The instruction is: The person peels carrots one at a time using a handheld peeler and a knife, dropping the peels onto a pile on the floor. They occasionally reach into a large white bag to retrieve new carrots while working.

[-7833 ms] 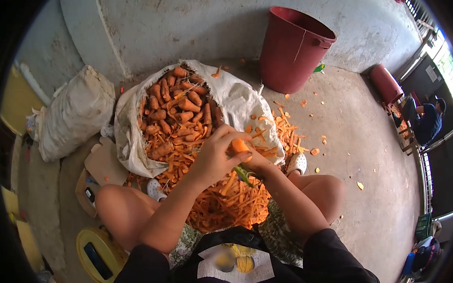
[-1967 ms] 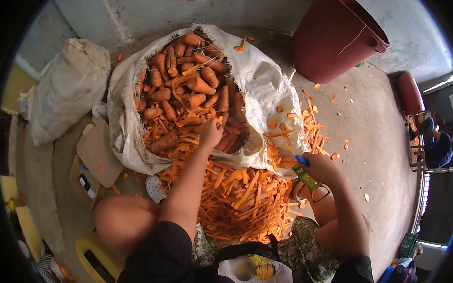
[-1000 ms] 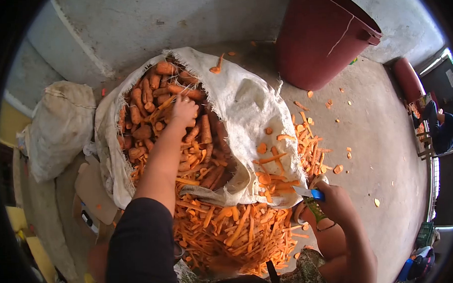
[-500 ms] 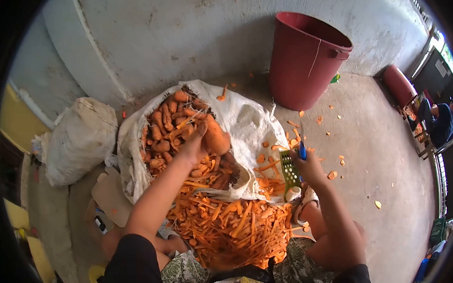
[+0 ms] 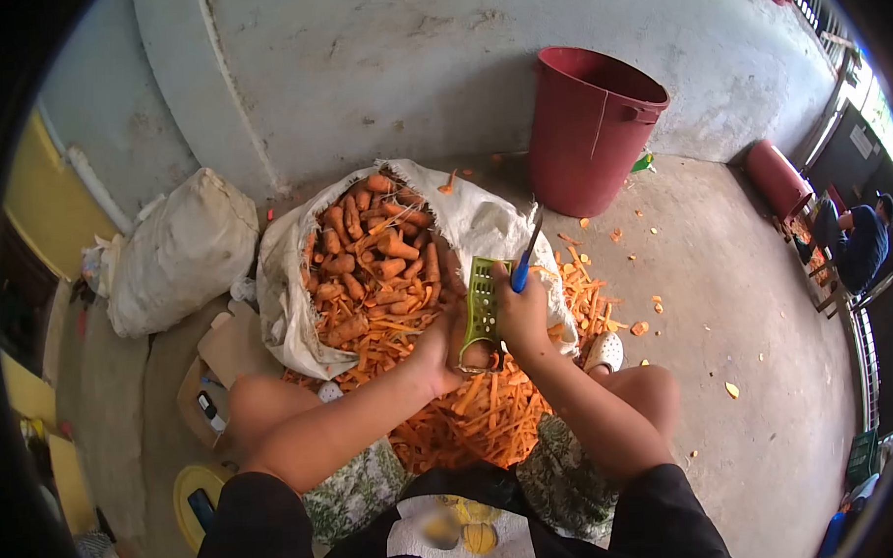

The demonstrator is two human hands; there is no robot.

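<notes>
My left hand (image 5: 437, 352) is closed round a large carrot (image 5: 476, 355), held low over the heap of orange peelings (image 5: 471, 416). A green slotted peeler (image 5: 481, 302) lies against the carrot's right side. Closed round the peeler and a blue-handled knife (image 5: 521, 274), my right hand (image 5: 521, 314) is just right of the carrot. The knife's blade points up and away. Behind the hands, an open white sack (image 5: 306, 328) holds many carrots (image 5: 391, 245).
A tall red bin (image 5: 594, 126) stands by the wall. At the left are a full white sack (image 5: 185, 254), a cardboard piece (image 5: 234, 341) and a yellow lid (image 5: 187, 504). Peelings dot the floor. A seated person (image 5: 863, 245) is at the far right.
My left hand has brought the carrot down and toward me from above the sack. My right hand has moved left, and the peeler now meets the carrot. The view has shifted slightly.
</notes>
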